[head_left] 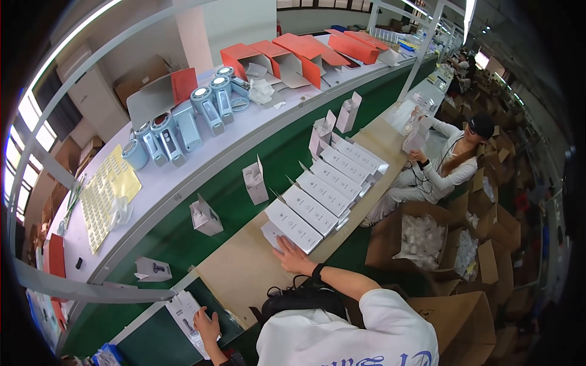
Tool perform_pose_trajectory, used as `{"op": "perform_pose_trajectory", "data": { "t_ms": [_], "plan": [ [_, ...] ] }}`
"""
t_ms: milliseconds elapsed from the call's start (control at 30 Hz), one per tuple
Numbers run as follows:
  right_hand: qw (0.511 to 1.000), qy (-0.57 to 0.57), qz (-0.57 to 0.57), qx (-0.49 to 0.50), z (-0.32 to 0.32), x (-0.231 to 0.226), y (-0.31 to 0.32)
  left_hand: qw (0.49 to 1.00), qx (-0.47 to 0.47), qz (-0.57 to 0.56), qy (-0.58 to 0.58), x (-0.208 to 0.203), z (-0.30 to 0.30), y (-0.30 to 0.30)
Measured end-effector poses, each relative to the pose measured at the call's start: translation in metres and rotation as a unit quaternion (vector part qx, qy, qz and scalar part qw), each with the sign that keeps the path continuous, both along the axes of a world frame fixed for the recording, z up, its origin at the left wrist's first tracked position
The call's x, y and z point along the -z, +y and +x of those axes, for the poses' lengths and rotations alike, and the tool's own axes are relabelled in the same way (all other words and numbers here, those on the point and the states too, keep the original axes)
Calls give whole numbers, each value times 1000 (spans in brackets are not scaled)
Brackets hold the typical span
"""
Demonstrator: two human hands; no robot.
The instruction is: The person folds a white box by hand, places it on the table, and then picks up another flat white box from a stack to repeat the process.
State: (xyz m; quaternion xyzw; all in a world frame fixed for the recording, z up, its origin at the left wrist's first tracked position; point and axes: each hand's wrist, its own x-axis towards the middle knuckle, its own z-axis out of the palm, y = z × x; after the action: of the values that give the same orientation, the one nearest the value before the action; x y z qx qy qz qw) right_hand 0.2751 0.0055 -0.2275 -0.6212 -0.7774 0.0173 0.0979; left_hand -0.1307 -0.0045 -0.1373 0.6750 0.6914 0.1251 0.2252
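Note:
Several white cartons (314, 201) lie side by side in a slanting row on the tan bench, some with raised end flaps. My right hand (294, 257) reaches to the near-left end of this row, its fingers stretched out against a white carton (271, 232) there. At lower left, my left hand (207, 326) rests on a white carton with a printed picture (182, 310), on the dark green surface. Its fingers are apart, with the thumb off to the side; part of that carton is hidden beneath it.
Open-topped small white cartons (255, 183) stand along the green strip. Light-blue devices (165, 137), a sticker sheet (111, 189) and orange boxes (293, 58) occupy the raised shelf. At right, a co-worker (448, 161) sits near brown cartons (384, 241) of plastic-wrapped pieces.

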Motion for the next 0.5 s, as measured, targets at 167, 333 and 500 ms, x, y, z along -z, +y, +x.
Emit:
{"op": "perform_pose_trajectory", "data": {
  "t_ms": [167,333,500],
  "plan": [
    [999,-1,-13,49,-1,-6,3,1000,-4,-10,3,1,-3,-2],
    [995,10,-22,101,11,-4,7,1000,-11,-24,15,4,-7,-10],
    [993,-5,4,114,25,1,9,998,-23,-35,43,-3,-7,-15]
  ]
}}
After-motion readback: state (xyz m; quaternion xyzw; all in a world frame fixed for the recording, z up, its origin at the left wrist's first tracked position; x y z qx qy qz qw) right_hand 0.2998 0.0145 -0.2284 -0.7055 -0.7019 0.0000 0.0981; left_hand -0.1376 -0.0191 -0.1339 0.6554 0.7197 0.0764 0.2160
